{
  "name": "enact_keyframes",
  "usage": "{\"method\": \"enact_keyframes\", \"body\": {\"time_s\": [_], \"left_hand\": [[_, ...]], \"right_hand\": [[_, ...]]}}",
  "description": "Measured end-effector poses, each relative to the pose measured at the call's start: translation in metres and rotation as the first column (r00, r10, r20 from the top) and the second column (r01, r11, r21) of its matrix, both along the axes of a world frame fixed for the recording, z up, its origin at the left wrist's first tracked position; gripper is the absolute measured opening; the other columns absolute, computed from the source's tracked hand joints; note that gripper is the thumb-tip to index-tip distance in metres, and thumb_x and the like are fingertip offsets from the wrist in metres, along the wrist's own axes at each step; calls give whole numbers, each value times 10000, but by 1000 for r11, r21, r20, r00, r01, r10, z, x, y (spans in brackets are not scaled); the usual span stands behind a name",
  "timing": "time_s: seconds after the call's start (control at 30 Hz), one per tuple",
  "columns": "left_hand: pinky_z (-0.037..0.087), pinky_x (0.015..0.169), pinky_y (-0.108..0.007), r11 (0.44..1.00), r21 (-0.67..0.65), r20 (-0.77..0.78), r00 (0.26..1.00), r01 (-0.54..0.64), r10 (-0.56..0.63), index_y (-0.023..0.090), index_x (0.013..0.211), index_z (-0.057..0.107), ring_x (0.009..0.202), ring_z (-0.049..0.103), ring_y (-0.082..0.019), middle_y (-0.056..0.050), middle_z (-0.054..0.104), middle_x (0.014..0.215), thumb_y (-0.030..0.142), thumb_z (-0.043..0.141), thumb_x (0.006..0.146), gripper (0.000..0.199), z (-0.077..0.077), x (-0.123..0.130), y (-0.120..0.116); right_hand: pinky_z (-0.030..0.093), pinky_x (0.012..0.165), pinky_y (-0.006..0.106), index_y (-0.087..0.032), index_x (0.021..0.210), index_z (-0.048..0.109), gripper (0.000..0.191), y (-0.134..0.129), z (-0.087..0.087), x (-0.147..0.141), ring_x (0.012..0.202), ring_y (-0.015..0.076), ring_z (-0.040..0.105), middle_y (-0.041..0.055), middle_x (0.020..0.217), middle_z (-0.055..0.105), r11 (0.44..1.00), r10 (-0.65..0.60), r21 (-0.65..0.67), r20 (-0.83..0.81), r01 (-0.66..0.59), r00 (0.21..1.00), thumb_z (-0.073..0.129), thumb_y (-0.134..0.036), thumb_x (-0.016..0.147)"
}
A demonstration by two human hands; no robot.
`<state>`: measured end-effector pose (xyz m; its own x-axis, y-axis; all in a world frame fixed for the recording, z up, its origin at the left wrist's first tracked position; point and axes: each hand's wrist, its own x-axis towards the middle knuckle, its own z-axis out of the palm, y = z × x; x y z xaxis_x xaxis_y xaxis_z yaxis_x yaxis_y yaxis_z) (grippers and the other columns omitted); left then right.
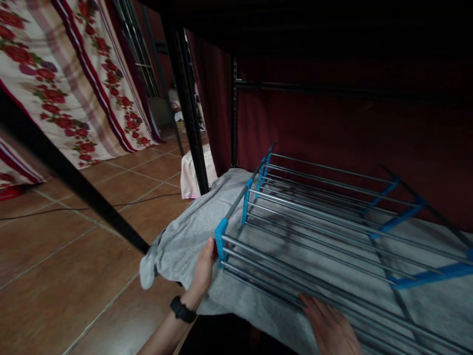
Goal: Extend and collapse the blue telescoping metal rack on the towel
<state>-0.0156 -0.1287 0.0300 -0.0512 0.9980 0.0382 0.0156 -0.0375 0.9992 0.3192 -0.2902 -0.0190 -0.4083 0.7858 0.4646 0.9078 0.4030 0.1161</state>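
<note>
Rack (318, 213) looks light but stiff, its rods (281, 264) likely slick, best gripped near the blue bracket (220, 241) beside the open left hand (202, 268), right hand (328, 320) unclenched at the rods.

Metal rack (303, 203) with blue joints on grey cloth (195, 222), two bare hands beside it

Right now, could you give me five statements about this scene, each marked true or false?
1. The metal rack lies on a gray cloth. True.
2. A black band is worn on the right wrist. False: the black band is on the left wrist.
3. The curtain has red flowers on it. True.
4. The floor is covered with carpet. False: the floor is tiled.
5. The right hand is at the rack's bars. True.
</note>
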Motion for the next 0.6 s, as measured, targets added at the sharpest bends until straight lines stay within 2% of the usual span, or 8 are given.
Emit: {"method": "enact_keyframes", "body": {"time_s": [0.1, 0.17, 0.33, 0.5, 0.6], "left_hand": [[440, 645, -324, 1000, 14, -17, 1000, -20, 20, 224, 577, 592, 619, 553, -209, -38, 616, 572, 631, 315, 954, 620, -7, 16, 6], [409, 596, -322, 999, 17, -15, 999, -45, 45, 239, 494, 514, 533, 489, -193, -24, 531, 480, 624, 286, 958, 644, -12, 23, 7], [375, 558, -321, 993, 26, -4, 994, -111, 111, 247, 479, 470, 492, 440, -184, -16, 484, 464, 625, 281, 954, 636, -24, 27, 13], [358, 534, -313, 991, 49, 22, 992, -124, 123, 248, 474, 469, 480, 433, -174, -8, 457, 444, 672, 369, 911, 617, -33, 27, 17], [342, 500, -307, 994, 11, 93, 990, -110, 109, 247, 508, 482, 459, 410, -163, 5, 435, 437, 706, 390, 891, 605, -36, 27, 19]], "right_hand": [[522, 637, 241, -201, 1167, 633, 376, 3, 2, -3, 721, 118, 713, 26, 971, 763, 1000, -23, -2, -35, 23, 999, 287, -310, 1070], [520, 618, 241, -216, 1147, 649, 381, 4, 2, -3, 694, 118, 710, 20, 955, 766, 999, -31, -11, -54, 31, 998, 292, -324, 1070], [506, 564, 237, -235, 1140, 672, 370, 4, 2, 0, 677, 119, 708, 18, 938, 768, 1000, -5, -6, -73, 5, 997, 321, -324, 1060], [506, 578, 223, -238, 1143, 662, 394, 5, 6, 1, 680, 115, 715, 13, 923, 770, 1000, 0, -21, -64, -1, 998, 285, -331, 1071], [509, 583, 233, -241, 1147, 657, 394, 5, 6, 1, 666, 121, 714, 9, 918, 769, 1000, 2, -30, -54, -3, 999, 281, -335, 1073]]}}
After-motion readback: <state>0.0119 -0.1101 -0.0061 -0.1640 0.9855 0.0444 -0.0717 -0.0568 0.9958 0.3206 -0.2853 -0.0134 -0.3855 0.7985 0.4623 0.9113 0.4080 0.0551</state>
